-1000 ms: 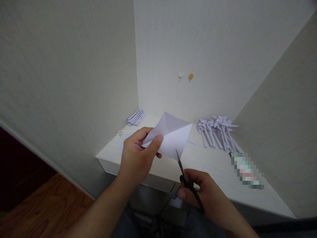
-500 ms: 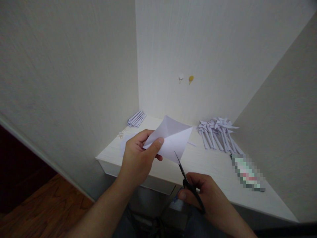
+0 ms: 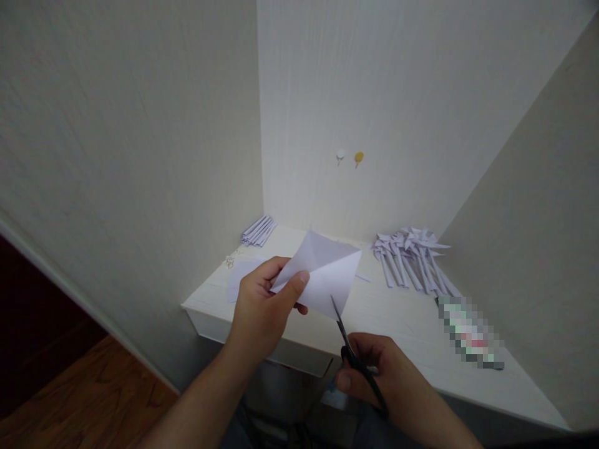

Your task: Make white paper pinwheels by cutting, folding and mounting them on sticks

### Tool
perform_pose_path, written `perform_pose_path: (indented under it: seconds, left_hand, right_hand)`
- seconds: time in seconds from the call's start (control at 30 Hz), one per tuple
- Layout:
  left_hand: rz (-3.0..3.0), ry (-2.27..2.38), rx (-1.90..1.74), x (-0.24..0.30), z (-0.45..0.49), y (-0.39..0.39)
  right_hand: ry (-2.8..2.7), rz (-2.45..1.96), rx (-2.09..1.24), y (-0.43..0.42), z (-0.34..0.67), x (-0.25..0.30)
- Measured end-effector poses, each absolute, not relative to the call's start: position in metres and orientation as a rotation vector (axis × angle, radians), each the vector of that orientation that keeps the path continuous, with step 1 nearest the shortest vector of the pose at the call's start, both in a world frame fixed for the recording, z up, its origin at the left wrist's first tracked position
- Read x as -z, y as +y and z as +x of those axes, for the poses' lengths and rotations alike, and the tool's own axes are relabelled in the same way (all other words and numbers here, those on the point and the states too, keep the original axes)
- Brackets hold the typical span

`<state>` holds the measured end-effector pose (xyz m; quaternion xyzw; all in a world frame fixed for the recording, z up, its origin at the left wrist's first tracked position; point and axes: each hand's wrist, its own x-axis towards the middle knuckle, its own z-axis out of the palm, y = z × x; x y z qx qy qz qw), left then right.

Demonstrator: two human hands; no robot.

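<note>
My left hand (image 3: 259, 308) pinches a white creased square of paper (image 3: 327, 274) by its left corner, thumb on top, holding it above the white table (image 3: 412, 324). My right hand (image 3: 388, 380) grips black scissors (image 3: 358, 358) by the handles. The blade tips point up and touch the paper's lower corner.
A pile of folded paper pinwheels on paper sticks (image 3: 412, 255) lies at the back right. A bundle of rolled paper sticks (image 3: 258, 231) rests at the back left. A flat sheet (image 3: 241, 277) lies near the left edge, a blurred packet (image 3: 470, 333) to the right. Two pushpins (image 3: 350, 156) are on the wall.
The view has shifted slightly down. Both hands stay in nearly the same pose, and the scissor tips remain at the paper's lower corner.
</note>
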<state>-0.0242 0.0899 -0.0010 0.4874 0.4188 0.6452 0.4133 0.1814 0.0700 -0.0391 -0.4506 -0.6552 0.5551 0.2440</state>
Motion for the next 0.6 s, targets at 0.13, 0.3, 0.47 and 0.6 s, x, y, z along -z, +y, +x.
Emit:
perform_pose_path:
  seconds: [0.13,0.3,0.47,0.6]
  left_hand:
    - [1.247,1.064,-1.590,0.0055,-0.0244,0.0875]
    - [1.247,1.080,-1.545,0.0088,-0.0224,0.0860]
    - [1.243,1.100,-1.530,0.0086,-0.0200,0.0844]
    - [1.243,1.097,-1.528,0.0095,-0.0199,0.0831]
  right_hand:
    - [-1.792,-1.231,-1.500,0.0710,0.1801,0.0386]
    - [-1.779,-1.268,-1.508,0.0704,0.1764,0.0353]
    - [-1.768,-1.293,-1.477,0.0714,0.1741,0.0366]
    - [-1.749,-1.284,-1.486,0.0727,0.1734,0.0396]
